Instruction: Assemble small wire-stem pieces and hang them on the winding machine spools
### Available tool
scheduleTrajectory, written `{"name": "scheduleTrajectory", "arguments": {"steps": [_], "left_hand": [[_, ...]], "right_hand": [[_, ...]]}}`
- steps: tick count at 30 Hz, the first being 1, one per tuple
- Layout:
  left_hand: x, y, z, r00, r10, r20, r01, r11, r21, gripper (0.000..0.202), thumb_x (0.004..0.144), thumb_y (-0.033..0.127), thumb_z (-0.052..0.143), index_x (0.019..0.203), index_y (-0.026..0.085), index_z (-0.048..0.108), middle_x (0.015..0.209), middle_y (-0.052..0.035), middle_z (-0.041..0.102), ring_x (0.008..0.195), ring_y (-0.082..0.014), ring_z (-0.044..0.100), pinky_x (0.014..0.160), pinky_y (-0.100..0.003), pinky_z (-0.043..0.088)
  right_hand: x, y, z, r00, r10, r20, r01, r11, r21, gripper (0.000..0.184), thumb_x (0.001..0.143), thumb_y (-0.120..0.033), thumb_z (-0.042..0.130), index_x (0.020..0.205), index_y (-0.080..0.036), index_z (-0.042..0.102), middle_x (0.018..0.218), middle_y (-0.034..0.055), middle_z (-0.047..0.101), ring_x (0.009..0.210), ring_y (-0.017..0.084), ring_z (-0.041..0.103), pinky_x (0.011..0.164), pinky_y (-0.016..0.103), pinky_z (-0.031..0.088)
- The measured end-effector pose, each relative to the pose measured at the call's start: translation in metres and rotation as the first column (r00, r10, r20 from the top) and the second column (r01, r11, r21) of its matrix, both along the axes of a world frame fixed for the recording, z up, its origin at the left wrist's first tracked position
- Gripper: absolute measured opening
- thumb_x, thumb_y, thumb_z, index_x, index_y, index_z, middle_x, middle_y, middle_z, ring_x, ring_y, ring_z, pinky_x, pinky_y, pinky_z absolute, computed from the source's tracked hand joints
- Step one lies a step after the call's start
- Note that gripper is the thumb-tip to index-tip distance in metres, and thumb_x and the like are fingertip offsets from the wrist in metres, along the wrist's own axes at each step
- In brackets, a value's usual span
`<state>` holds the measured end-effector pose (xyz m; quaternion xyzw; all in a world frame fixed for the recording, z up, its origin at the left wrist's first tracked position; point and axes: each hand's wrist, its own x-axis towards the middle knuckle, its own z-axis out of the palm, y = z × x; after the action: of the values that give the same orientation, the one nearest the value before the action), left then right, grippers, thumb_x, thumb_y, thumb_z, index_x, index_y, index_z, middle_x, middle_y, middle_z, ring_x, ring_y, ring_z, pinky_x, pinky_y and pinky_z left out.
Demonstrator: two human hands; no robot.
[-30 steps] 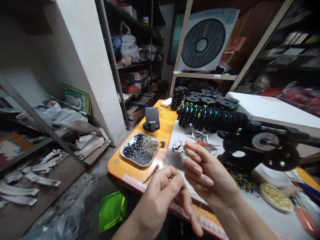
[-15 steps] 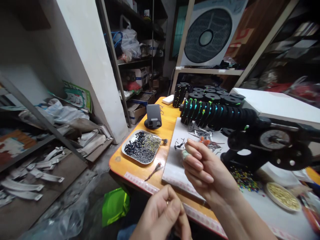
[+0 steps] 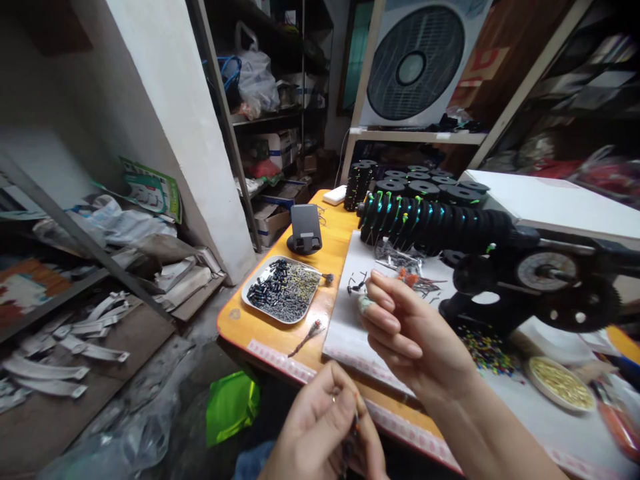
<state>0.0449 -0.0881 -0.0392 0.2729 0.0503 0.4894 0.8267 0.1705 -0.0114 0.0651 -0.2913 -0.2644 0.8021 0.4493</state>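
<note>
My left hand [image 3: 327,427] is closed near the table's front edge. Between its thumb and fingers shows part of a thin dark bundle [image 3: 350,443] with a bit of orange at its top; its kind is not clear. Up and to the right, my right hand [image 3: 403,327] has its fingers curled in, with pale green tape [image 3: 365,305] round one finger. Its fingertips meet at a pinch, and whatever they hold, if anything, cannot be made out. Behind it, small dark pieces [image 3: 357,285] and orange-tipped strands [image 3: 417,280] lie on the white board [image 3: 343,333].
On the orange table stand a white tray [image 3: 245,308] of small black and grey parts and a phone on a stand [image 3: 306,227]. A dark twisted bundle [image 3: 307,337] lies nearby. To the right are a black geared machine [image 3: 545,280], colourful beads [image 3: 487,350] and a round dish [image 3: 590,405].
My left hand has turned and lifted slightly, so more of the dark bundle in it shows. My right hand has hardly moved. The whole view has shifted a little.
</note>
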Motion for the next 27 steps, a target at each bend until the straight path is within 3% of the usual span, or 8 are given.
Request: {"name": "scheduleTrajectory", "arguments": {"steps": [5,10,13,16,18,21,24,27], "left_hand": [[0.003,0.007,0.0,0.998,0.03,0.051,-0.031,0.999,0.009,0.038,0.103,0.033,0.021,0.104,0.016,0.054,0.048,0.001,0.061,0.033,-0.0095,0.055,0.037,-0.016,0.046],[-0.005,0.008,-0.002,0.998,0.06,0.006,-0.06,0.998,-0.004,0.035,0.102,0.034,0.028,0.092,0.016,0.056,0.043,0.0029,0.059,0.028,-0.0066,0.047,0.037,-0.016,0.048],[-0.017,0.007,-0.003,0.988,0.046,-0.144,-0.052,0.998,-0.038,0.029,0.101,0.037,0.038,0.087,0.017,0.054,0.044,0.0034,0.061,0.035,-0.0093,0.058,0.043,-0.016,0.05],[-0.028,0.006,-0.002,0.928,0.091,-0.362,-0.135,0.986,-0.096,0.028,0.096,0.044,0.049,0.086,0.017,0.051,0.052,0.0017,0.067,0.046,-0.0122,0.068,0.043,-0.013,0.047],[-0.03,0.006,-0.002,0.868,0.157,-0.472,-0.217,0.973,-0.076,0.032,0.091,0.049,0.056,0.087,0.018,0.051,0.059,0.0018,0.069,0.047,-0.0123,0.068,0.043,-0.014,0.047],[-0.028,0.004,-0.005,0.707,0.303,-0.639,-0.349,0.935,0.058,0.037,0.088,0.053,0.058,0.098,0.017,0.056,0.08,-0.0013,0.07,0.042,-0.0085,0.063,0.054,-0.025,0.057],[-0.026,0.0,-0.012,0.469,0.442,-0.765,-0.403,0.878,0.26,0.046,0.09,0.055,0.052,0.122,0.021,0.055,0.122,-0.014,0.062,0.052,-0.0085,0.065,0.063,-0.03,0.059],[-0.029,-0.007,-0.015,0.277,0.495,-0.823,-0.329,0.854,0.403,0.056,0.092,0.048,0.05,0.142,0.026,0.041,0.139,-0.0193,0.05,0.066,-0.0145,0.067,0.061,-0.031,0.059]], "right_hand": [[0.003,0.002,0.002,0.998,0.037,0.056,-0.039,0.999,0.029,0.042,0.072,-0.039,0.075,0.058,-0.019,0.041,0.043,-0.0098,0.045,0.027,-0.002,0.012,0.024,0.007,0.016],[0.013,0.002,-0.006,0.966,0.021,0.256,-0.053,0.991,0.12,0.027,0.083,-0.045,0.067,0.085,-0.018,0.062,0.044,-0.0058,0.052,0.029,-0.001,0.02,0.029,0.008,0.017],[0.03,0.003,-0.012,0.818,-0.25,0.518,0.057,0.931,0.36,0.033,0.087,-0.048,0.061,0.106,-0.02,0.062,0.046,-0.0048,0.053,0.034,0.003,0.027,0.033,0.011,0.02],[0.042,0.006,-0.014,0.609,-0.572,0.549,0.17,0.771,0.614,0.029,0.088,-0.045,0.061,0.107,-0.023,0.062,0.056,-0.0042,0.055,0.04,0.005,0.036,0.036,0.015,0.027],[0.041,0.009,-0.013,0.484,-0.653,0.582,0.102,0.703,0.704,0.029,0.09,-0.042,0.058,0.111,-0.023,0.062,0.061,-0.0027,0.057,0.045,0.008,0.043,0.04,0.018,0.032],[0.03,0.02,-0.01,0.352,-0.688,0.635,-0.049,0.664,0.746,0.034,0.091,-0.035,0.055,0.121,-0.019,0.061,0.058,-0.0019,0.058,0.05,0.012,0.048,0.047,0.023,0.036],[0.017,0.037,-0.009,0.355,-0.669,0.653,-0.077,0.675,0.734,0.033,0.089,-0.031,0.058,0.117,-0.015,0.062,0.054,-0.0025,0.059,0.049,0.013,0.049,0.05,0.024,0.036],[0.012,0.051,-0.013,0.435,-0.568,0.699,-0.103,0.74,0.665,0.023,0.087,-0.034,0.059,0.096,-0.013,0.066,0.054,-0.0006,0.06,0.044,0.011,0.047,0.045,0.023,0.033]]}}
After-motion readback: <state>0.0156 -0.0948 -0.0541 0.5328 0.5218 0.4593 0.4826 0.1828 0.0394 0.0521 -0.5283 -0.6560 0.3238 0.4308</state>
